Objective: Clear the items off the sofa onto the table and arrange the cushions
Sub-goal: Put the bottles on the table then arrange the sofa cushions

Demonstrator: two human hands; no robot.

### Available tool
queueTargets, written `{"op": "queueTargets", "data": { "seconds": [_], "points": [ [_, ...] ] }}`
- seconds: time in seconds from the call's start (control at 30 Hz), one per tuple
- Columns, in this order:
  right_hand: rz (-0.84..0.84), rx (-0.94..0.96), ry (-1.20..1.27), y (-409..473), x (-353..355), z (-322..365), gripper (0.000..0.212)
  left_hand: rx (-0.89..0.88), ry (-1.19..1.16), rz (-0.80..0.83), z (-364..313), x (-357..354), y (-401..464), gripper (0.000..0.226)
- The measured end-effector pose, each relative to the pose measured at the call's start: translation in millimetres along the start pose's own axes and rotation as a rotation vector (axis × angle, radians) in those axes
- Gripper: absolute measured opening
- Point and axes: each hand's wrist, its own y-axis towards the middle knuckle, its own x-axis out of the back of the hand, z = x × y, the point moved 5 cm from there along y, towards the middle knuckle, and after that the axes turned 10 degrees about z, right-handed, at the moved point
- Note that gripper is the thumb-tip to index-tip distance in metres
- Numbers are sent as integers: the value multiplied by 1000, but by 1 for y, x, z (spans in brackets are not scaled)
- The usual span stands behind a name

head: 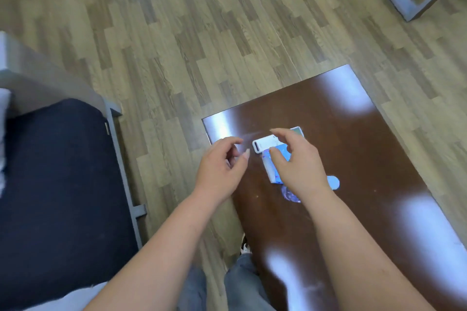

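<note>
The small pile sits close to the far left corner of the glossy dark-brown wooden table (353, 134): a white rectangular phone-like slab (262, 143), a blue-and-white printed packet (271, 171) under it, and a crumpled clear plastic piece (290, 195) just beside the packet. The likely trouble is that corner: a brush from either hand could push the slab over the left edge onto the plank floor (177, 33). The right hand (295, 164) hovers over the pile, fingers curled loose and holding nothing; the left hand (222, 166) hangs just off the left edge, also slack and empty. No container shows anywhere. The dark navy fabric sofa seat (58, 197) at left looks bare; cushions are not clearly in view
</note>
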Motion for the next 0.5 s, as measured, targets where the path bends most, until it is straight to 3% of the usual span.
{"op": "queueTargets", "data": {
  "seconds": [0.27,0.5],
  "points": [
    [246,217,-77,16,-117,132,32,92,42,-160,45,141,-58,18],
    [475,366,-238,-10,-258,251,33,259,-37,-371,121,277,-159,21]
  ]
}}
